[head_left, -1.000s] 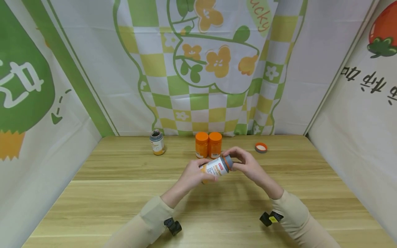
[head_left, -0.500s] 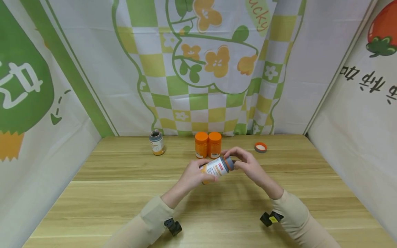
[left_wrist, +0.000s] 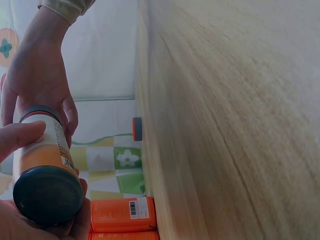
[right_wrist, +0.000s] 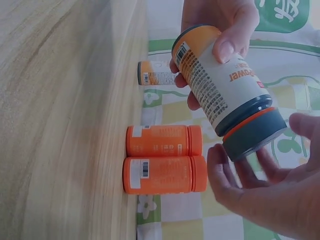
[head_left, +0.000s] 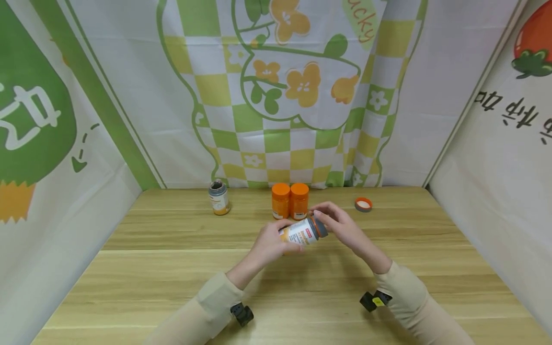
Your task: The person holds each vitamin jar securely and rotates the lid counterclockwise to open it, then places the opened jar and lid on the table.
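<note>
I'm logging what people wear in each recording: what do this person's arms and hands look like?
The left sleeve and right sleeve are plain, cream and long. A small black device shows under each forearm; the right device bears a yellow patch. The left hand and right hand wear no gloves.

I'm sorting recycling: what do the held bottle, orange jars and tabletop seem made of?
Held bottle: likely plastic, smooth, softly shiny near the cap.
Orange jars: likely plastic, evenly coloured with a soft sheen.
Tabletop: wood or wood-look laminate, satin; streaky grain fits either.
</note>
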The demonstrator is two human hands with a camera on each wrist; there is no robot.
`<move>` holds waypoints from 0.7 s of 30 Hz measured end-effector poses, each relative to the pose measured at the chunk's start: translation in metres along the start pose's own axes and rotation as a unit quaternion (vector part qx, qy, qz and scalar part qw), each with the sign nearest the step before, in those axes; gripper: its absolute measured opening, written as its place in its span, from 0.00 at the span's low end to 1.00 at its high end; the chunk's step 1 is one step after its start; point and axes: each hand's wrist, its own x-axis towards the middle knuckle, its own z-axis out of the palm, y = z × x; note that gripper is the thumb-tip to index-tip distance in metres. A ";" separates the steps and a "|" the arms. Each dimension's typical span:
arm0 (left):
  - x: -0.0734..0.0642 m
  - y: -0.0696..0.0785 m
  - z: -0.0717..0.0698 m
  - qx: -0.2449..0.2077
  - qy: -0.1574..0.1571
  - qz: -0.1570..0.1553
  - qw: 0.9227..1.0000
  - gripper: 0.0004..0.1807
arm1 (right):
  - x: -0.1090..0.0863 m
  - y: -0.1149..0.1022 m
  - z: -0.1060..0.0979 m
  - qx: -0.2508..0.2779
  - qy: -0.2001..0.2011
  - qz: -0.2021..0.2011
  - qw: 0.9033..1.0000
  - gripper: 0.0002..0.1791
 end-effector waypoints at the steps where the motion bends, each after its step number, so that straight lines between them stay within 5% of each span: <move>1: 0.000 0.000 0.000 0.002 0.001 0.000 1.000 0.31 | 0.001 0.000 0.000 -0.002 0.003 0.012 1.000 0.25; 11: 0.003 -0.001 -0.001 0.002 0.026 0.008 1.000 0.31 | 0.002 0.000 -0.001 -0.035 0.007 0.098 0.995 0.28; 21: 0.004 -0.003 -0.001 0.012 0.029 0.009 0.999 0.31 | 0.000 0.002 -0.002 -0.015 -0.003 0.080 0.997 0.26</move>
